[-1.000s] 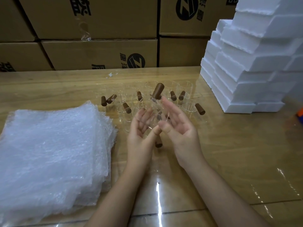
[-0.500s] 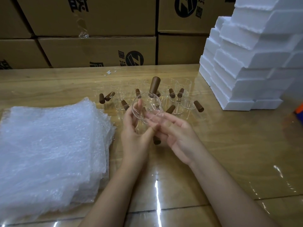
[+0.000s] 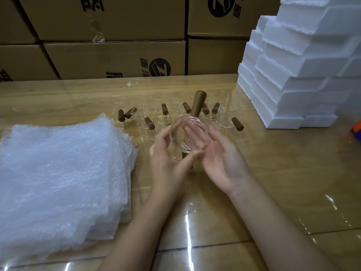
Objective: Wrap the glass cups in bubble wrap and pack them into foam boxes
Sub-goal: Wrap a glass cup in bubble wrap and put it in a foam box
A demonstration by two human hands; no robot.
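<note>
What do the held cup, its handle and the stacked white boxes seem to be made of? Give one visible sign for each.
Cup: clear glass, transparent with a glinting rim.
Handle: probably wood, matte brown.
Boxes: likely foam, matte white with rough, grainy edges.

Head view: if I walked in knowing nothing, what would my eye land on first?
At the centre, two bare hands cradle a clear glass cup whose brown wooden handle points up. The left hand grips it and the right hand lies open against it. A thick stack of bubble wrap fills the left, and white foam boxes tower at the right.
</note>
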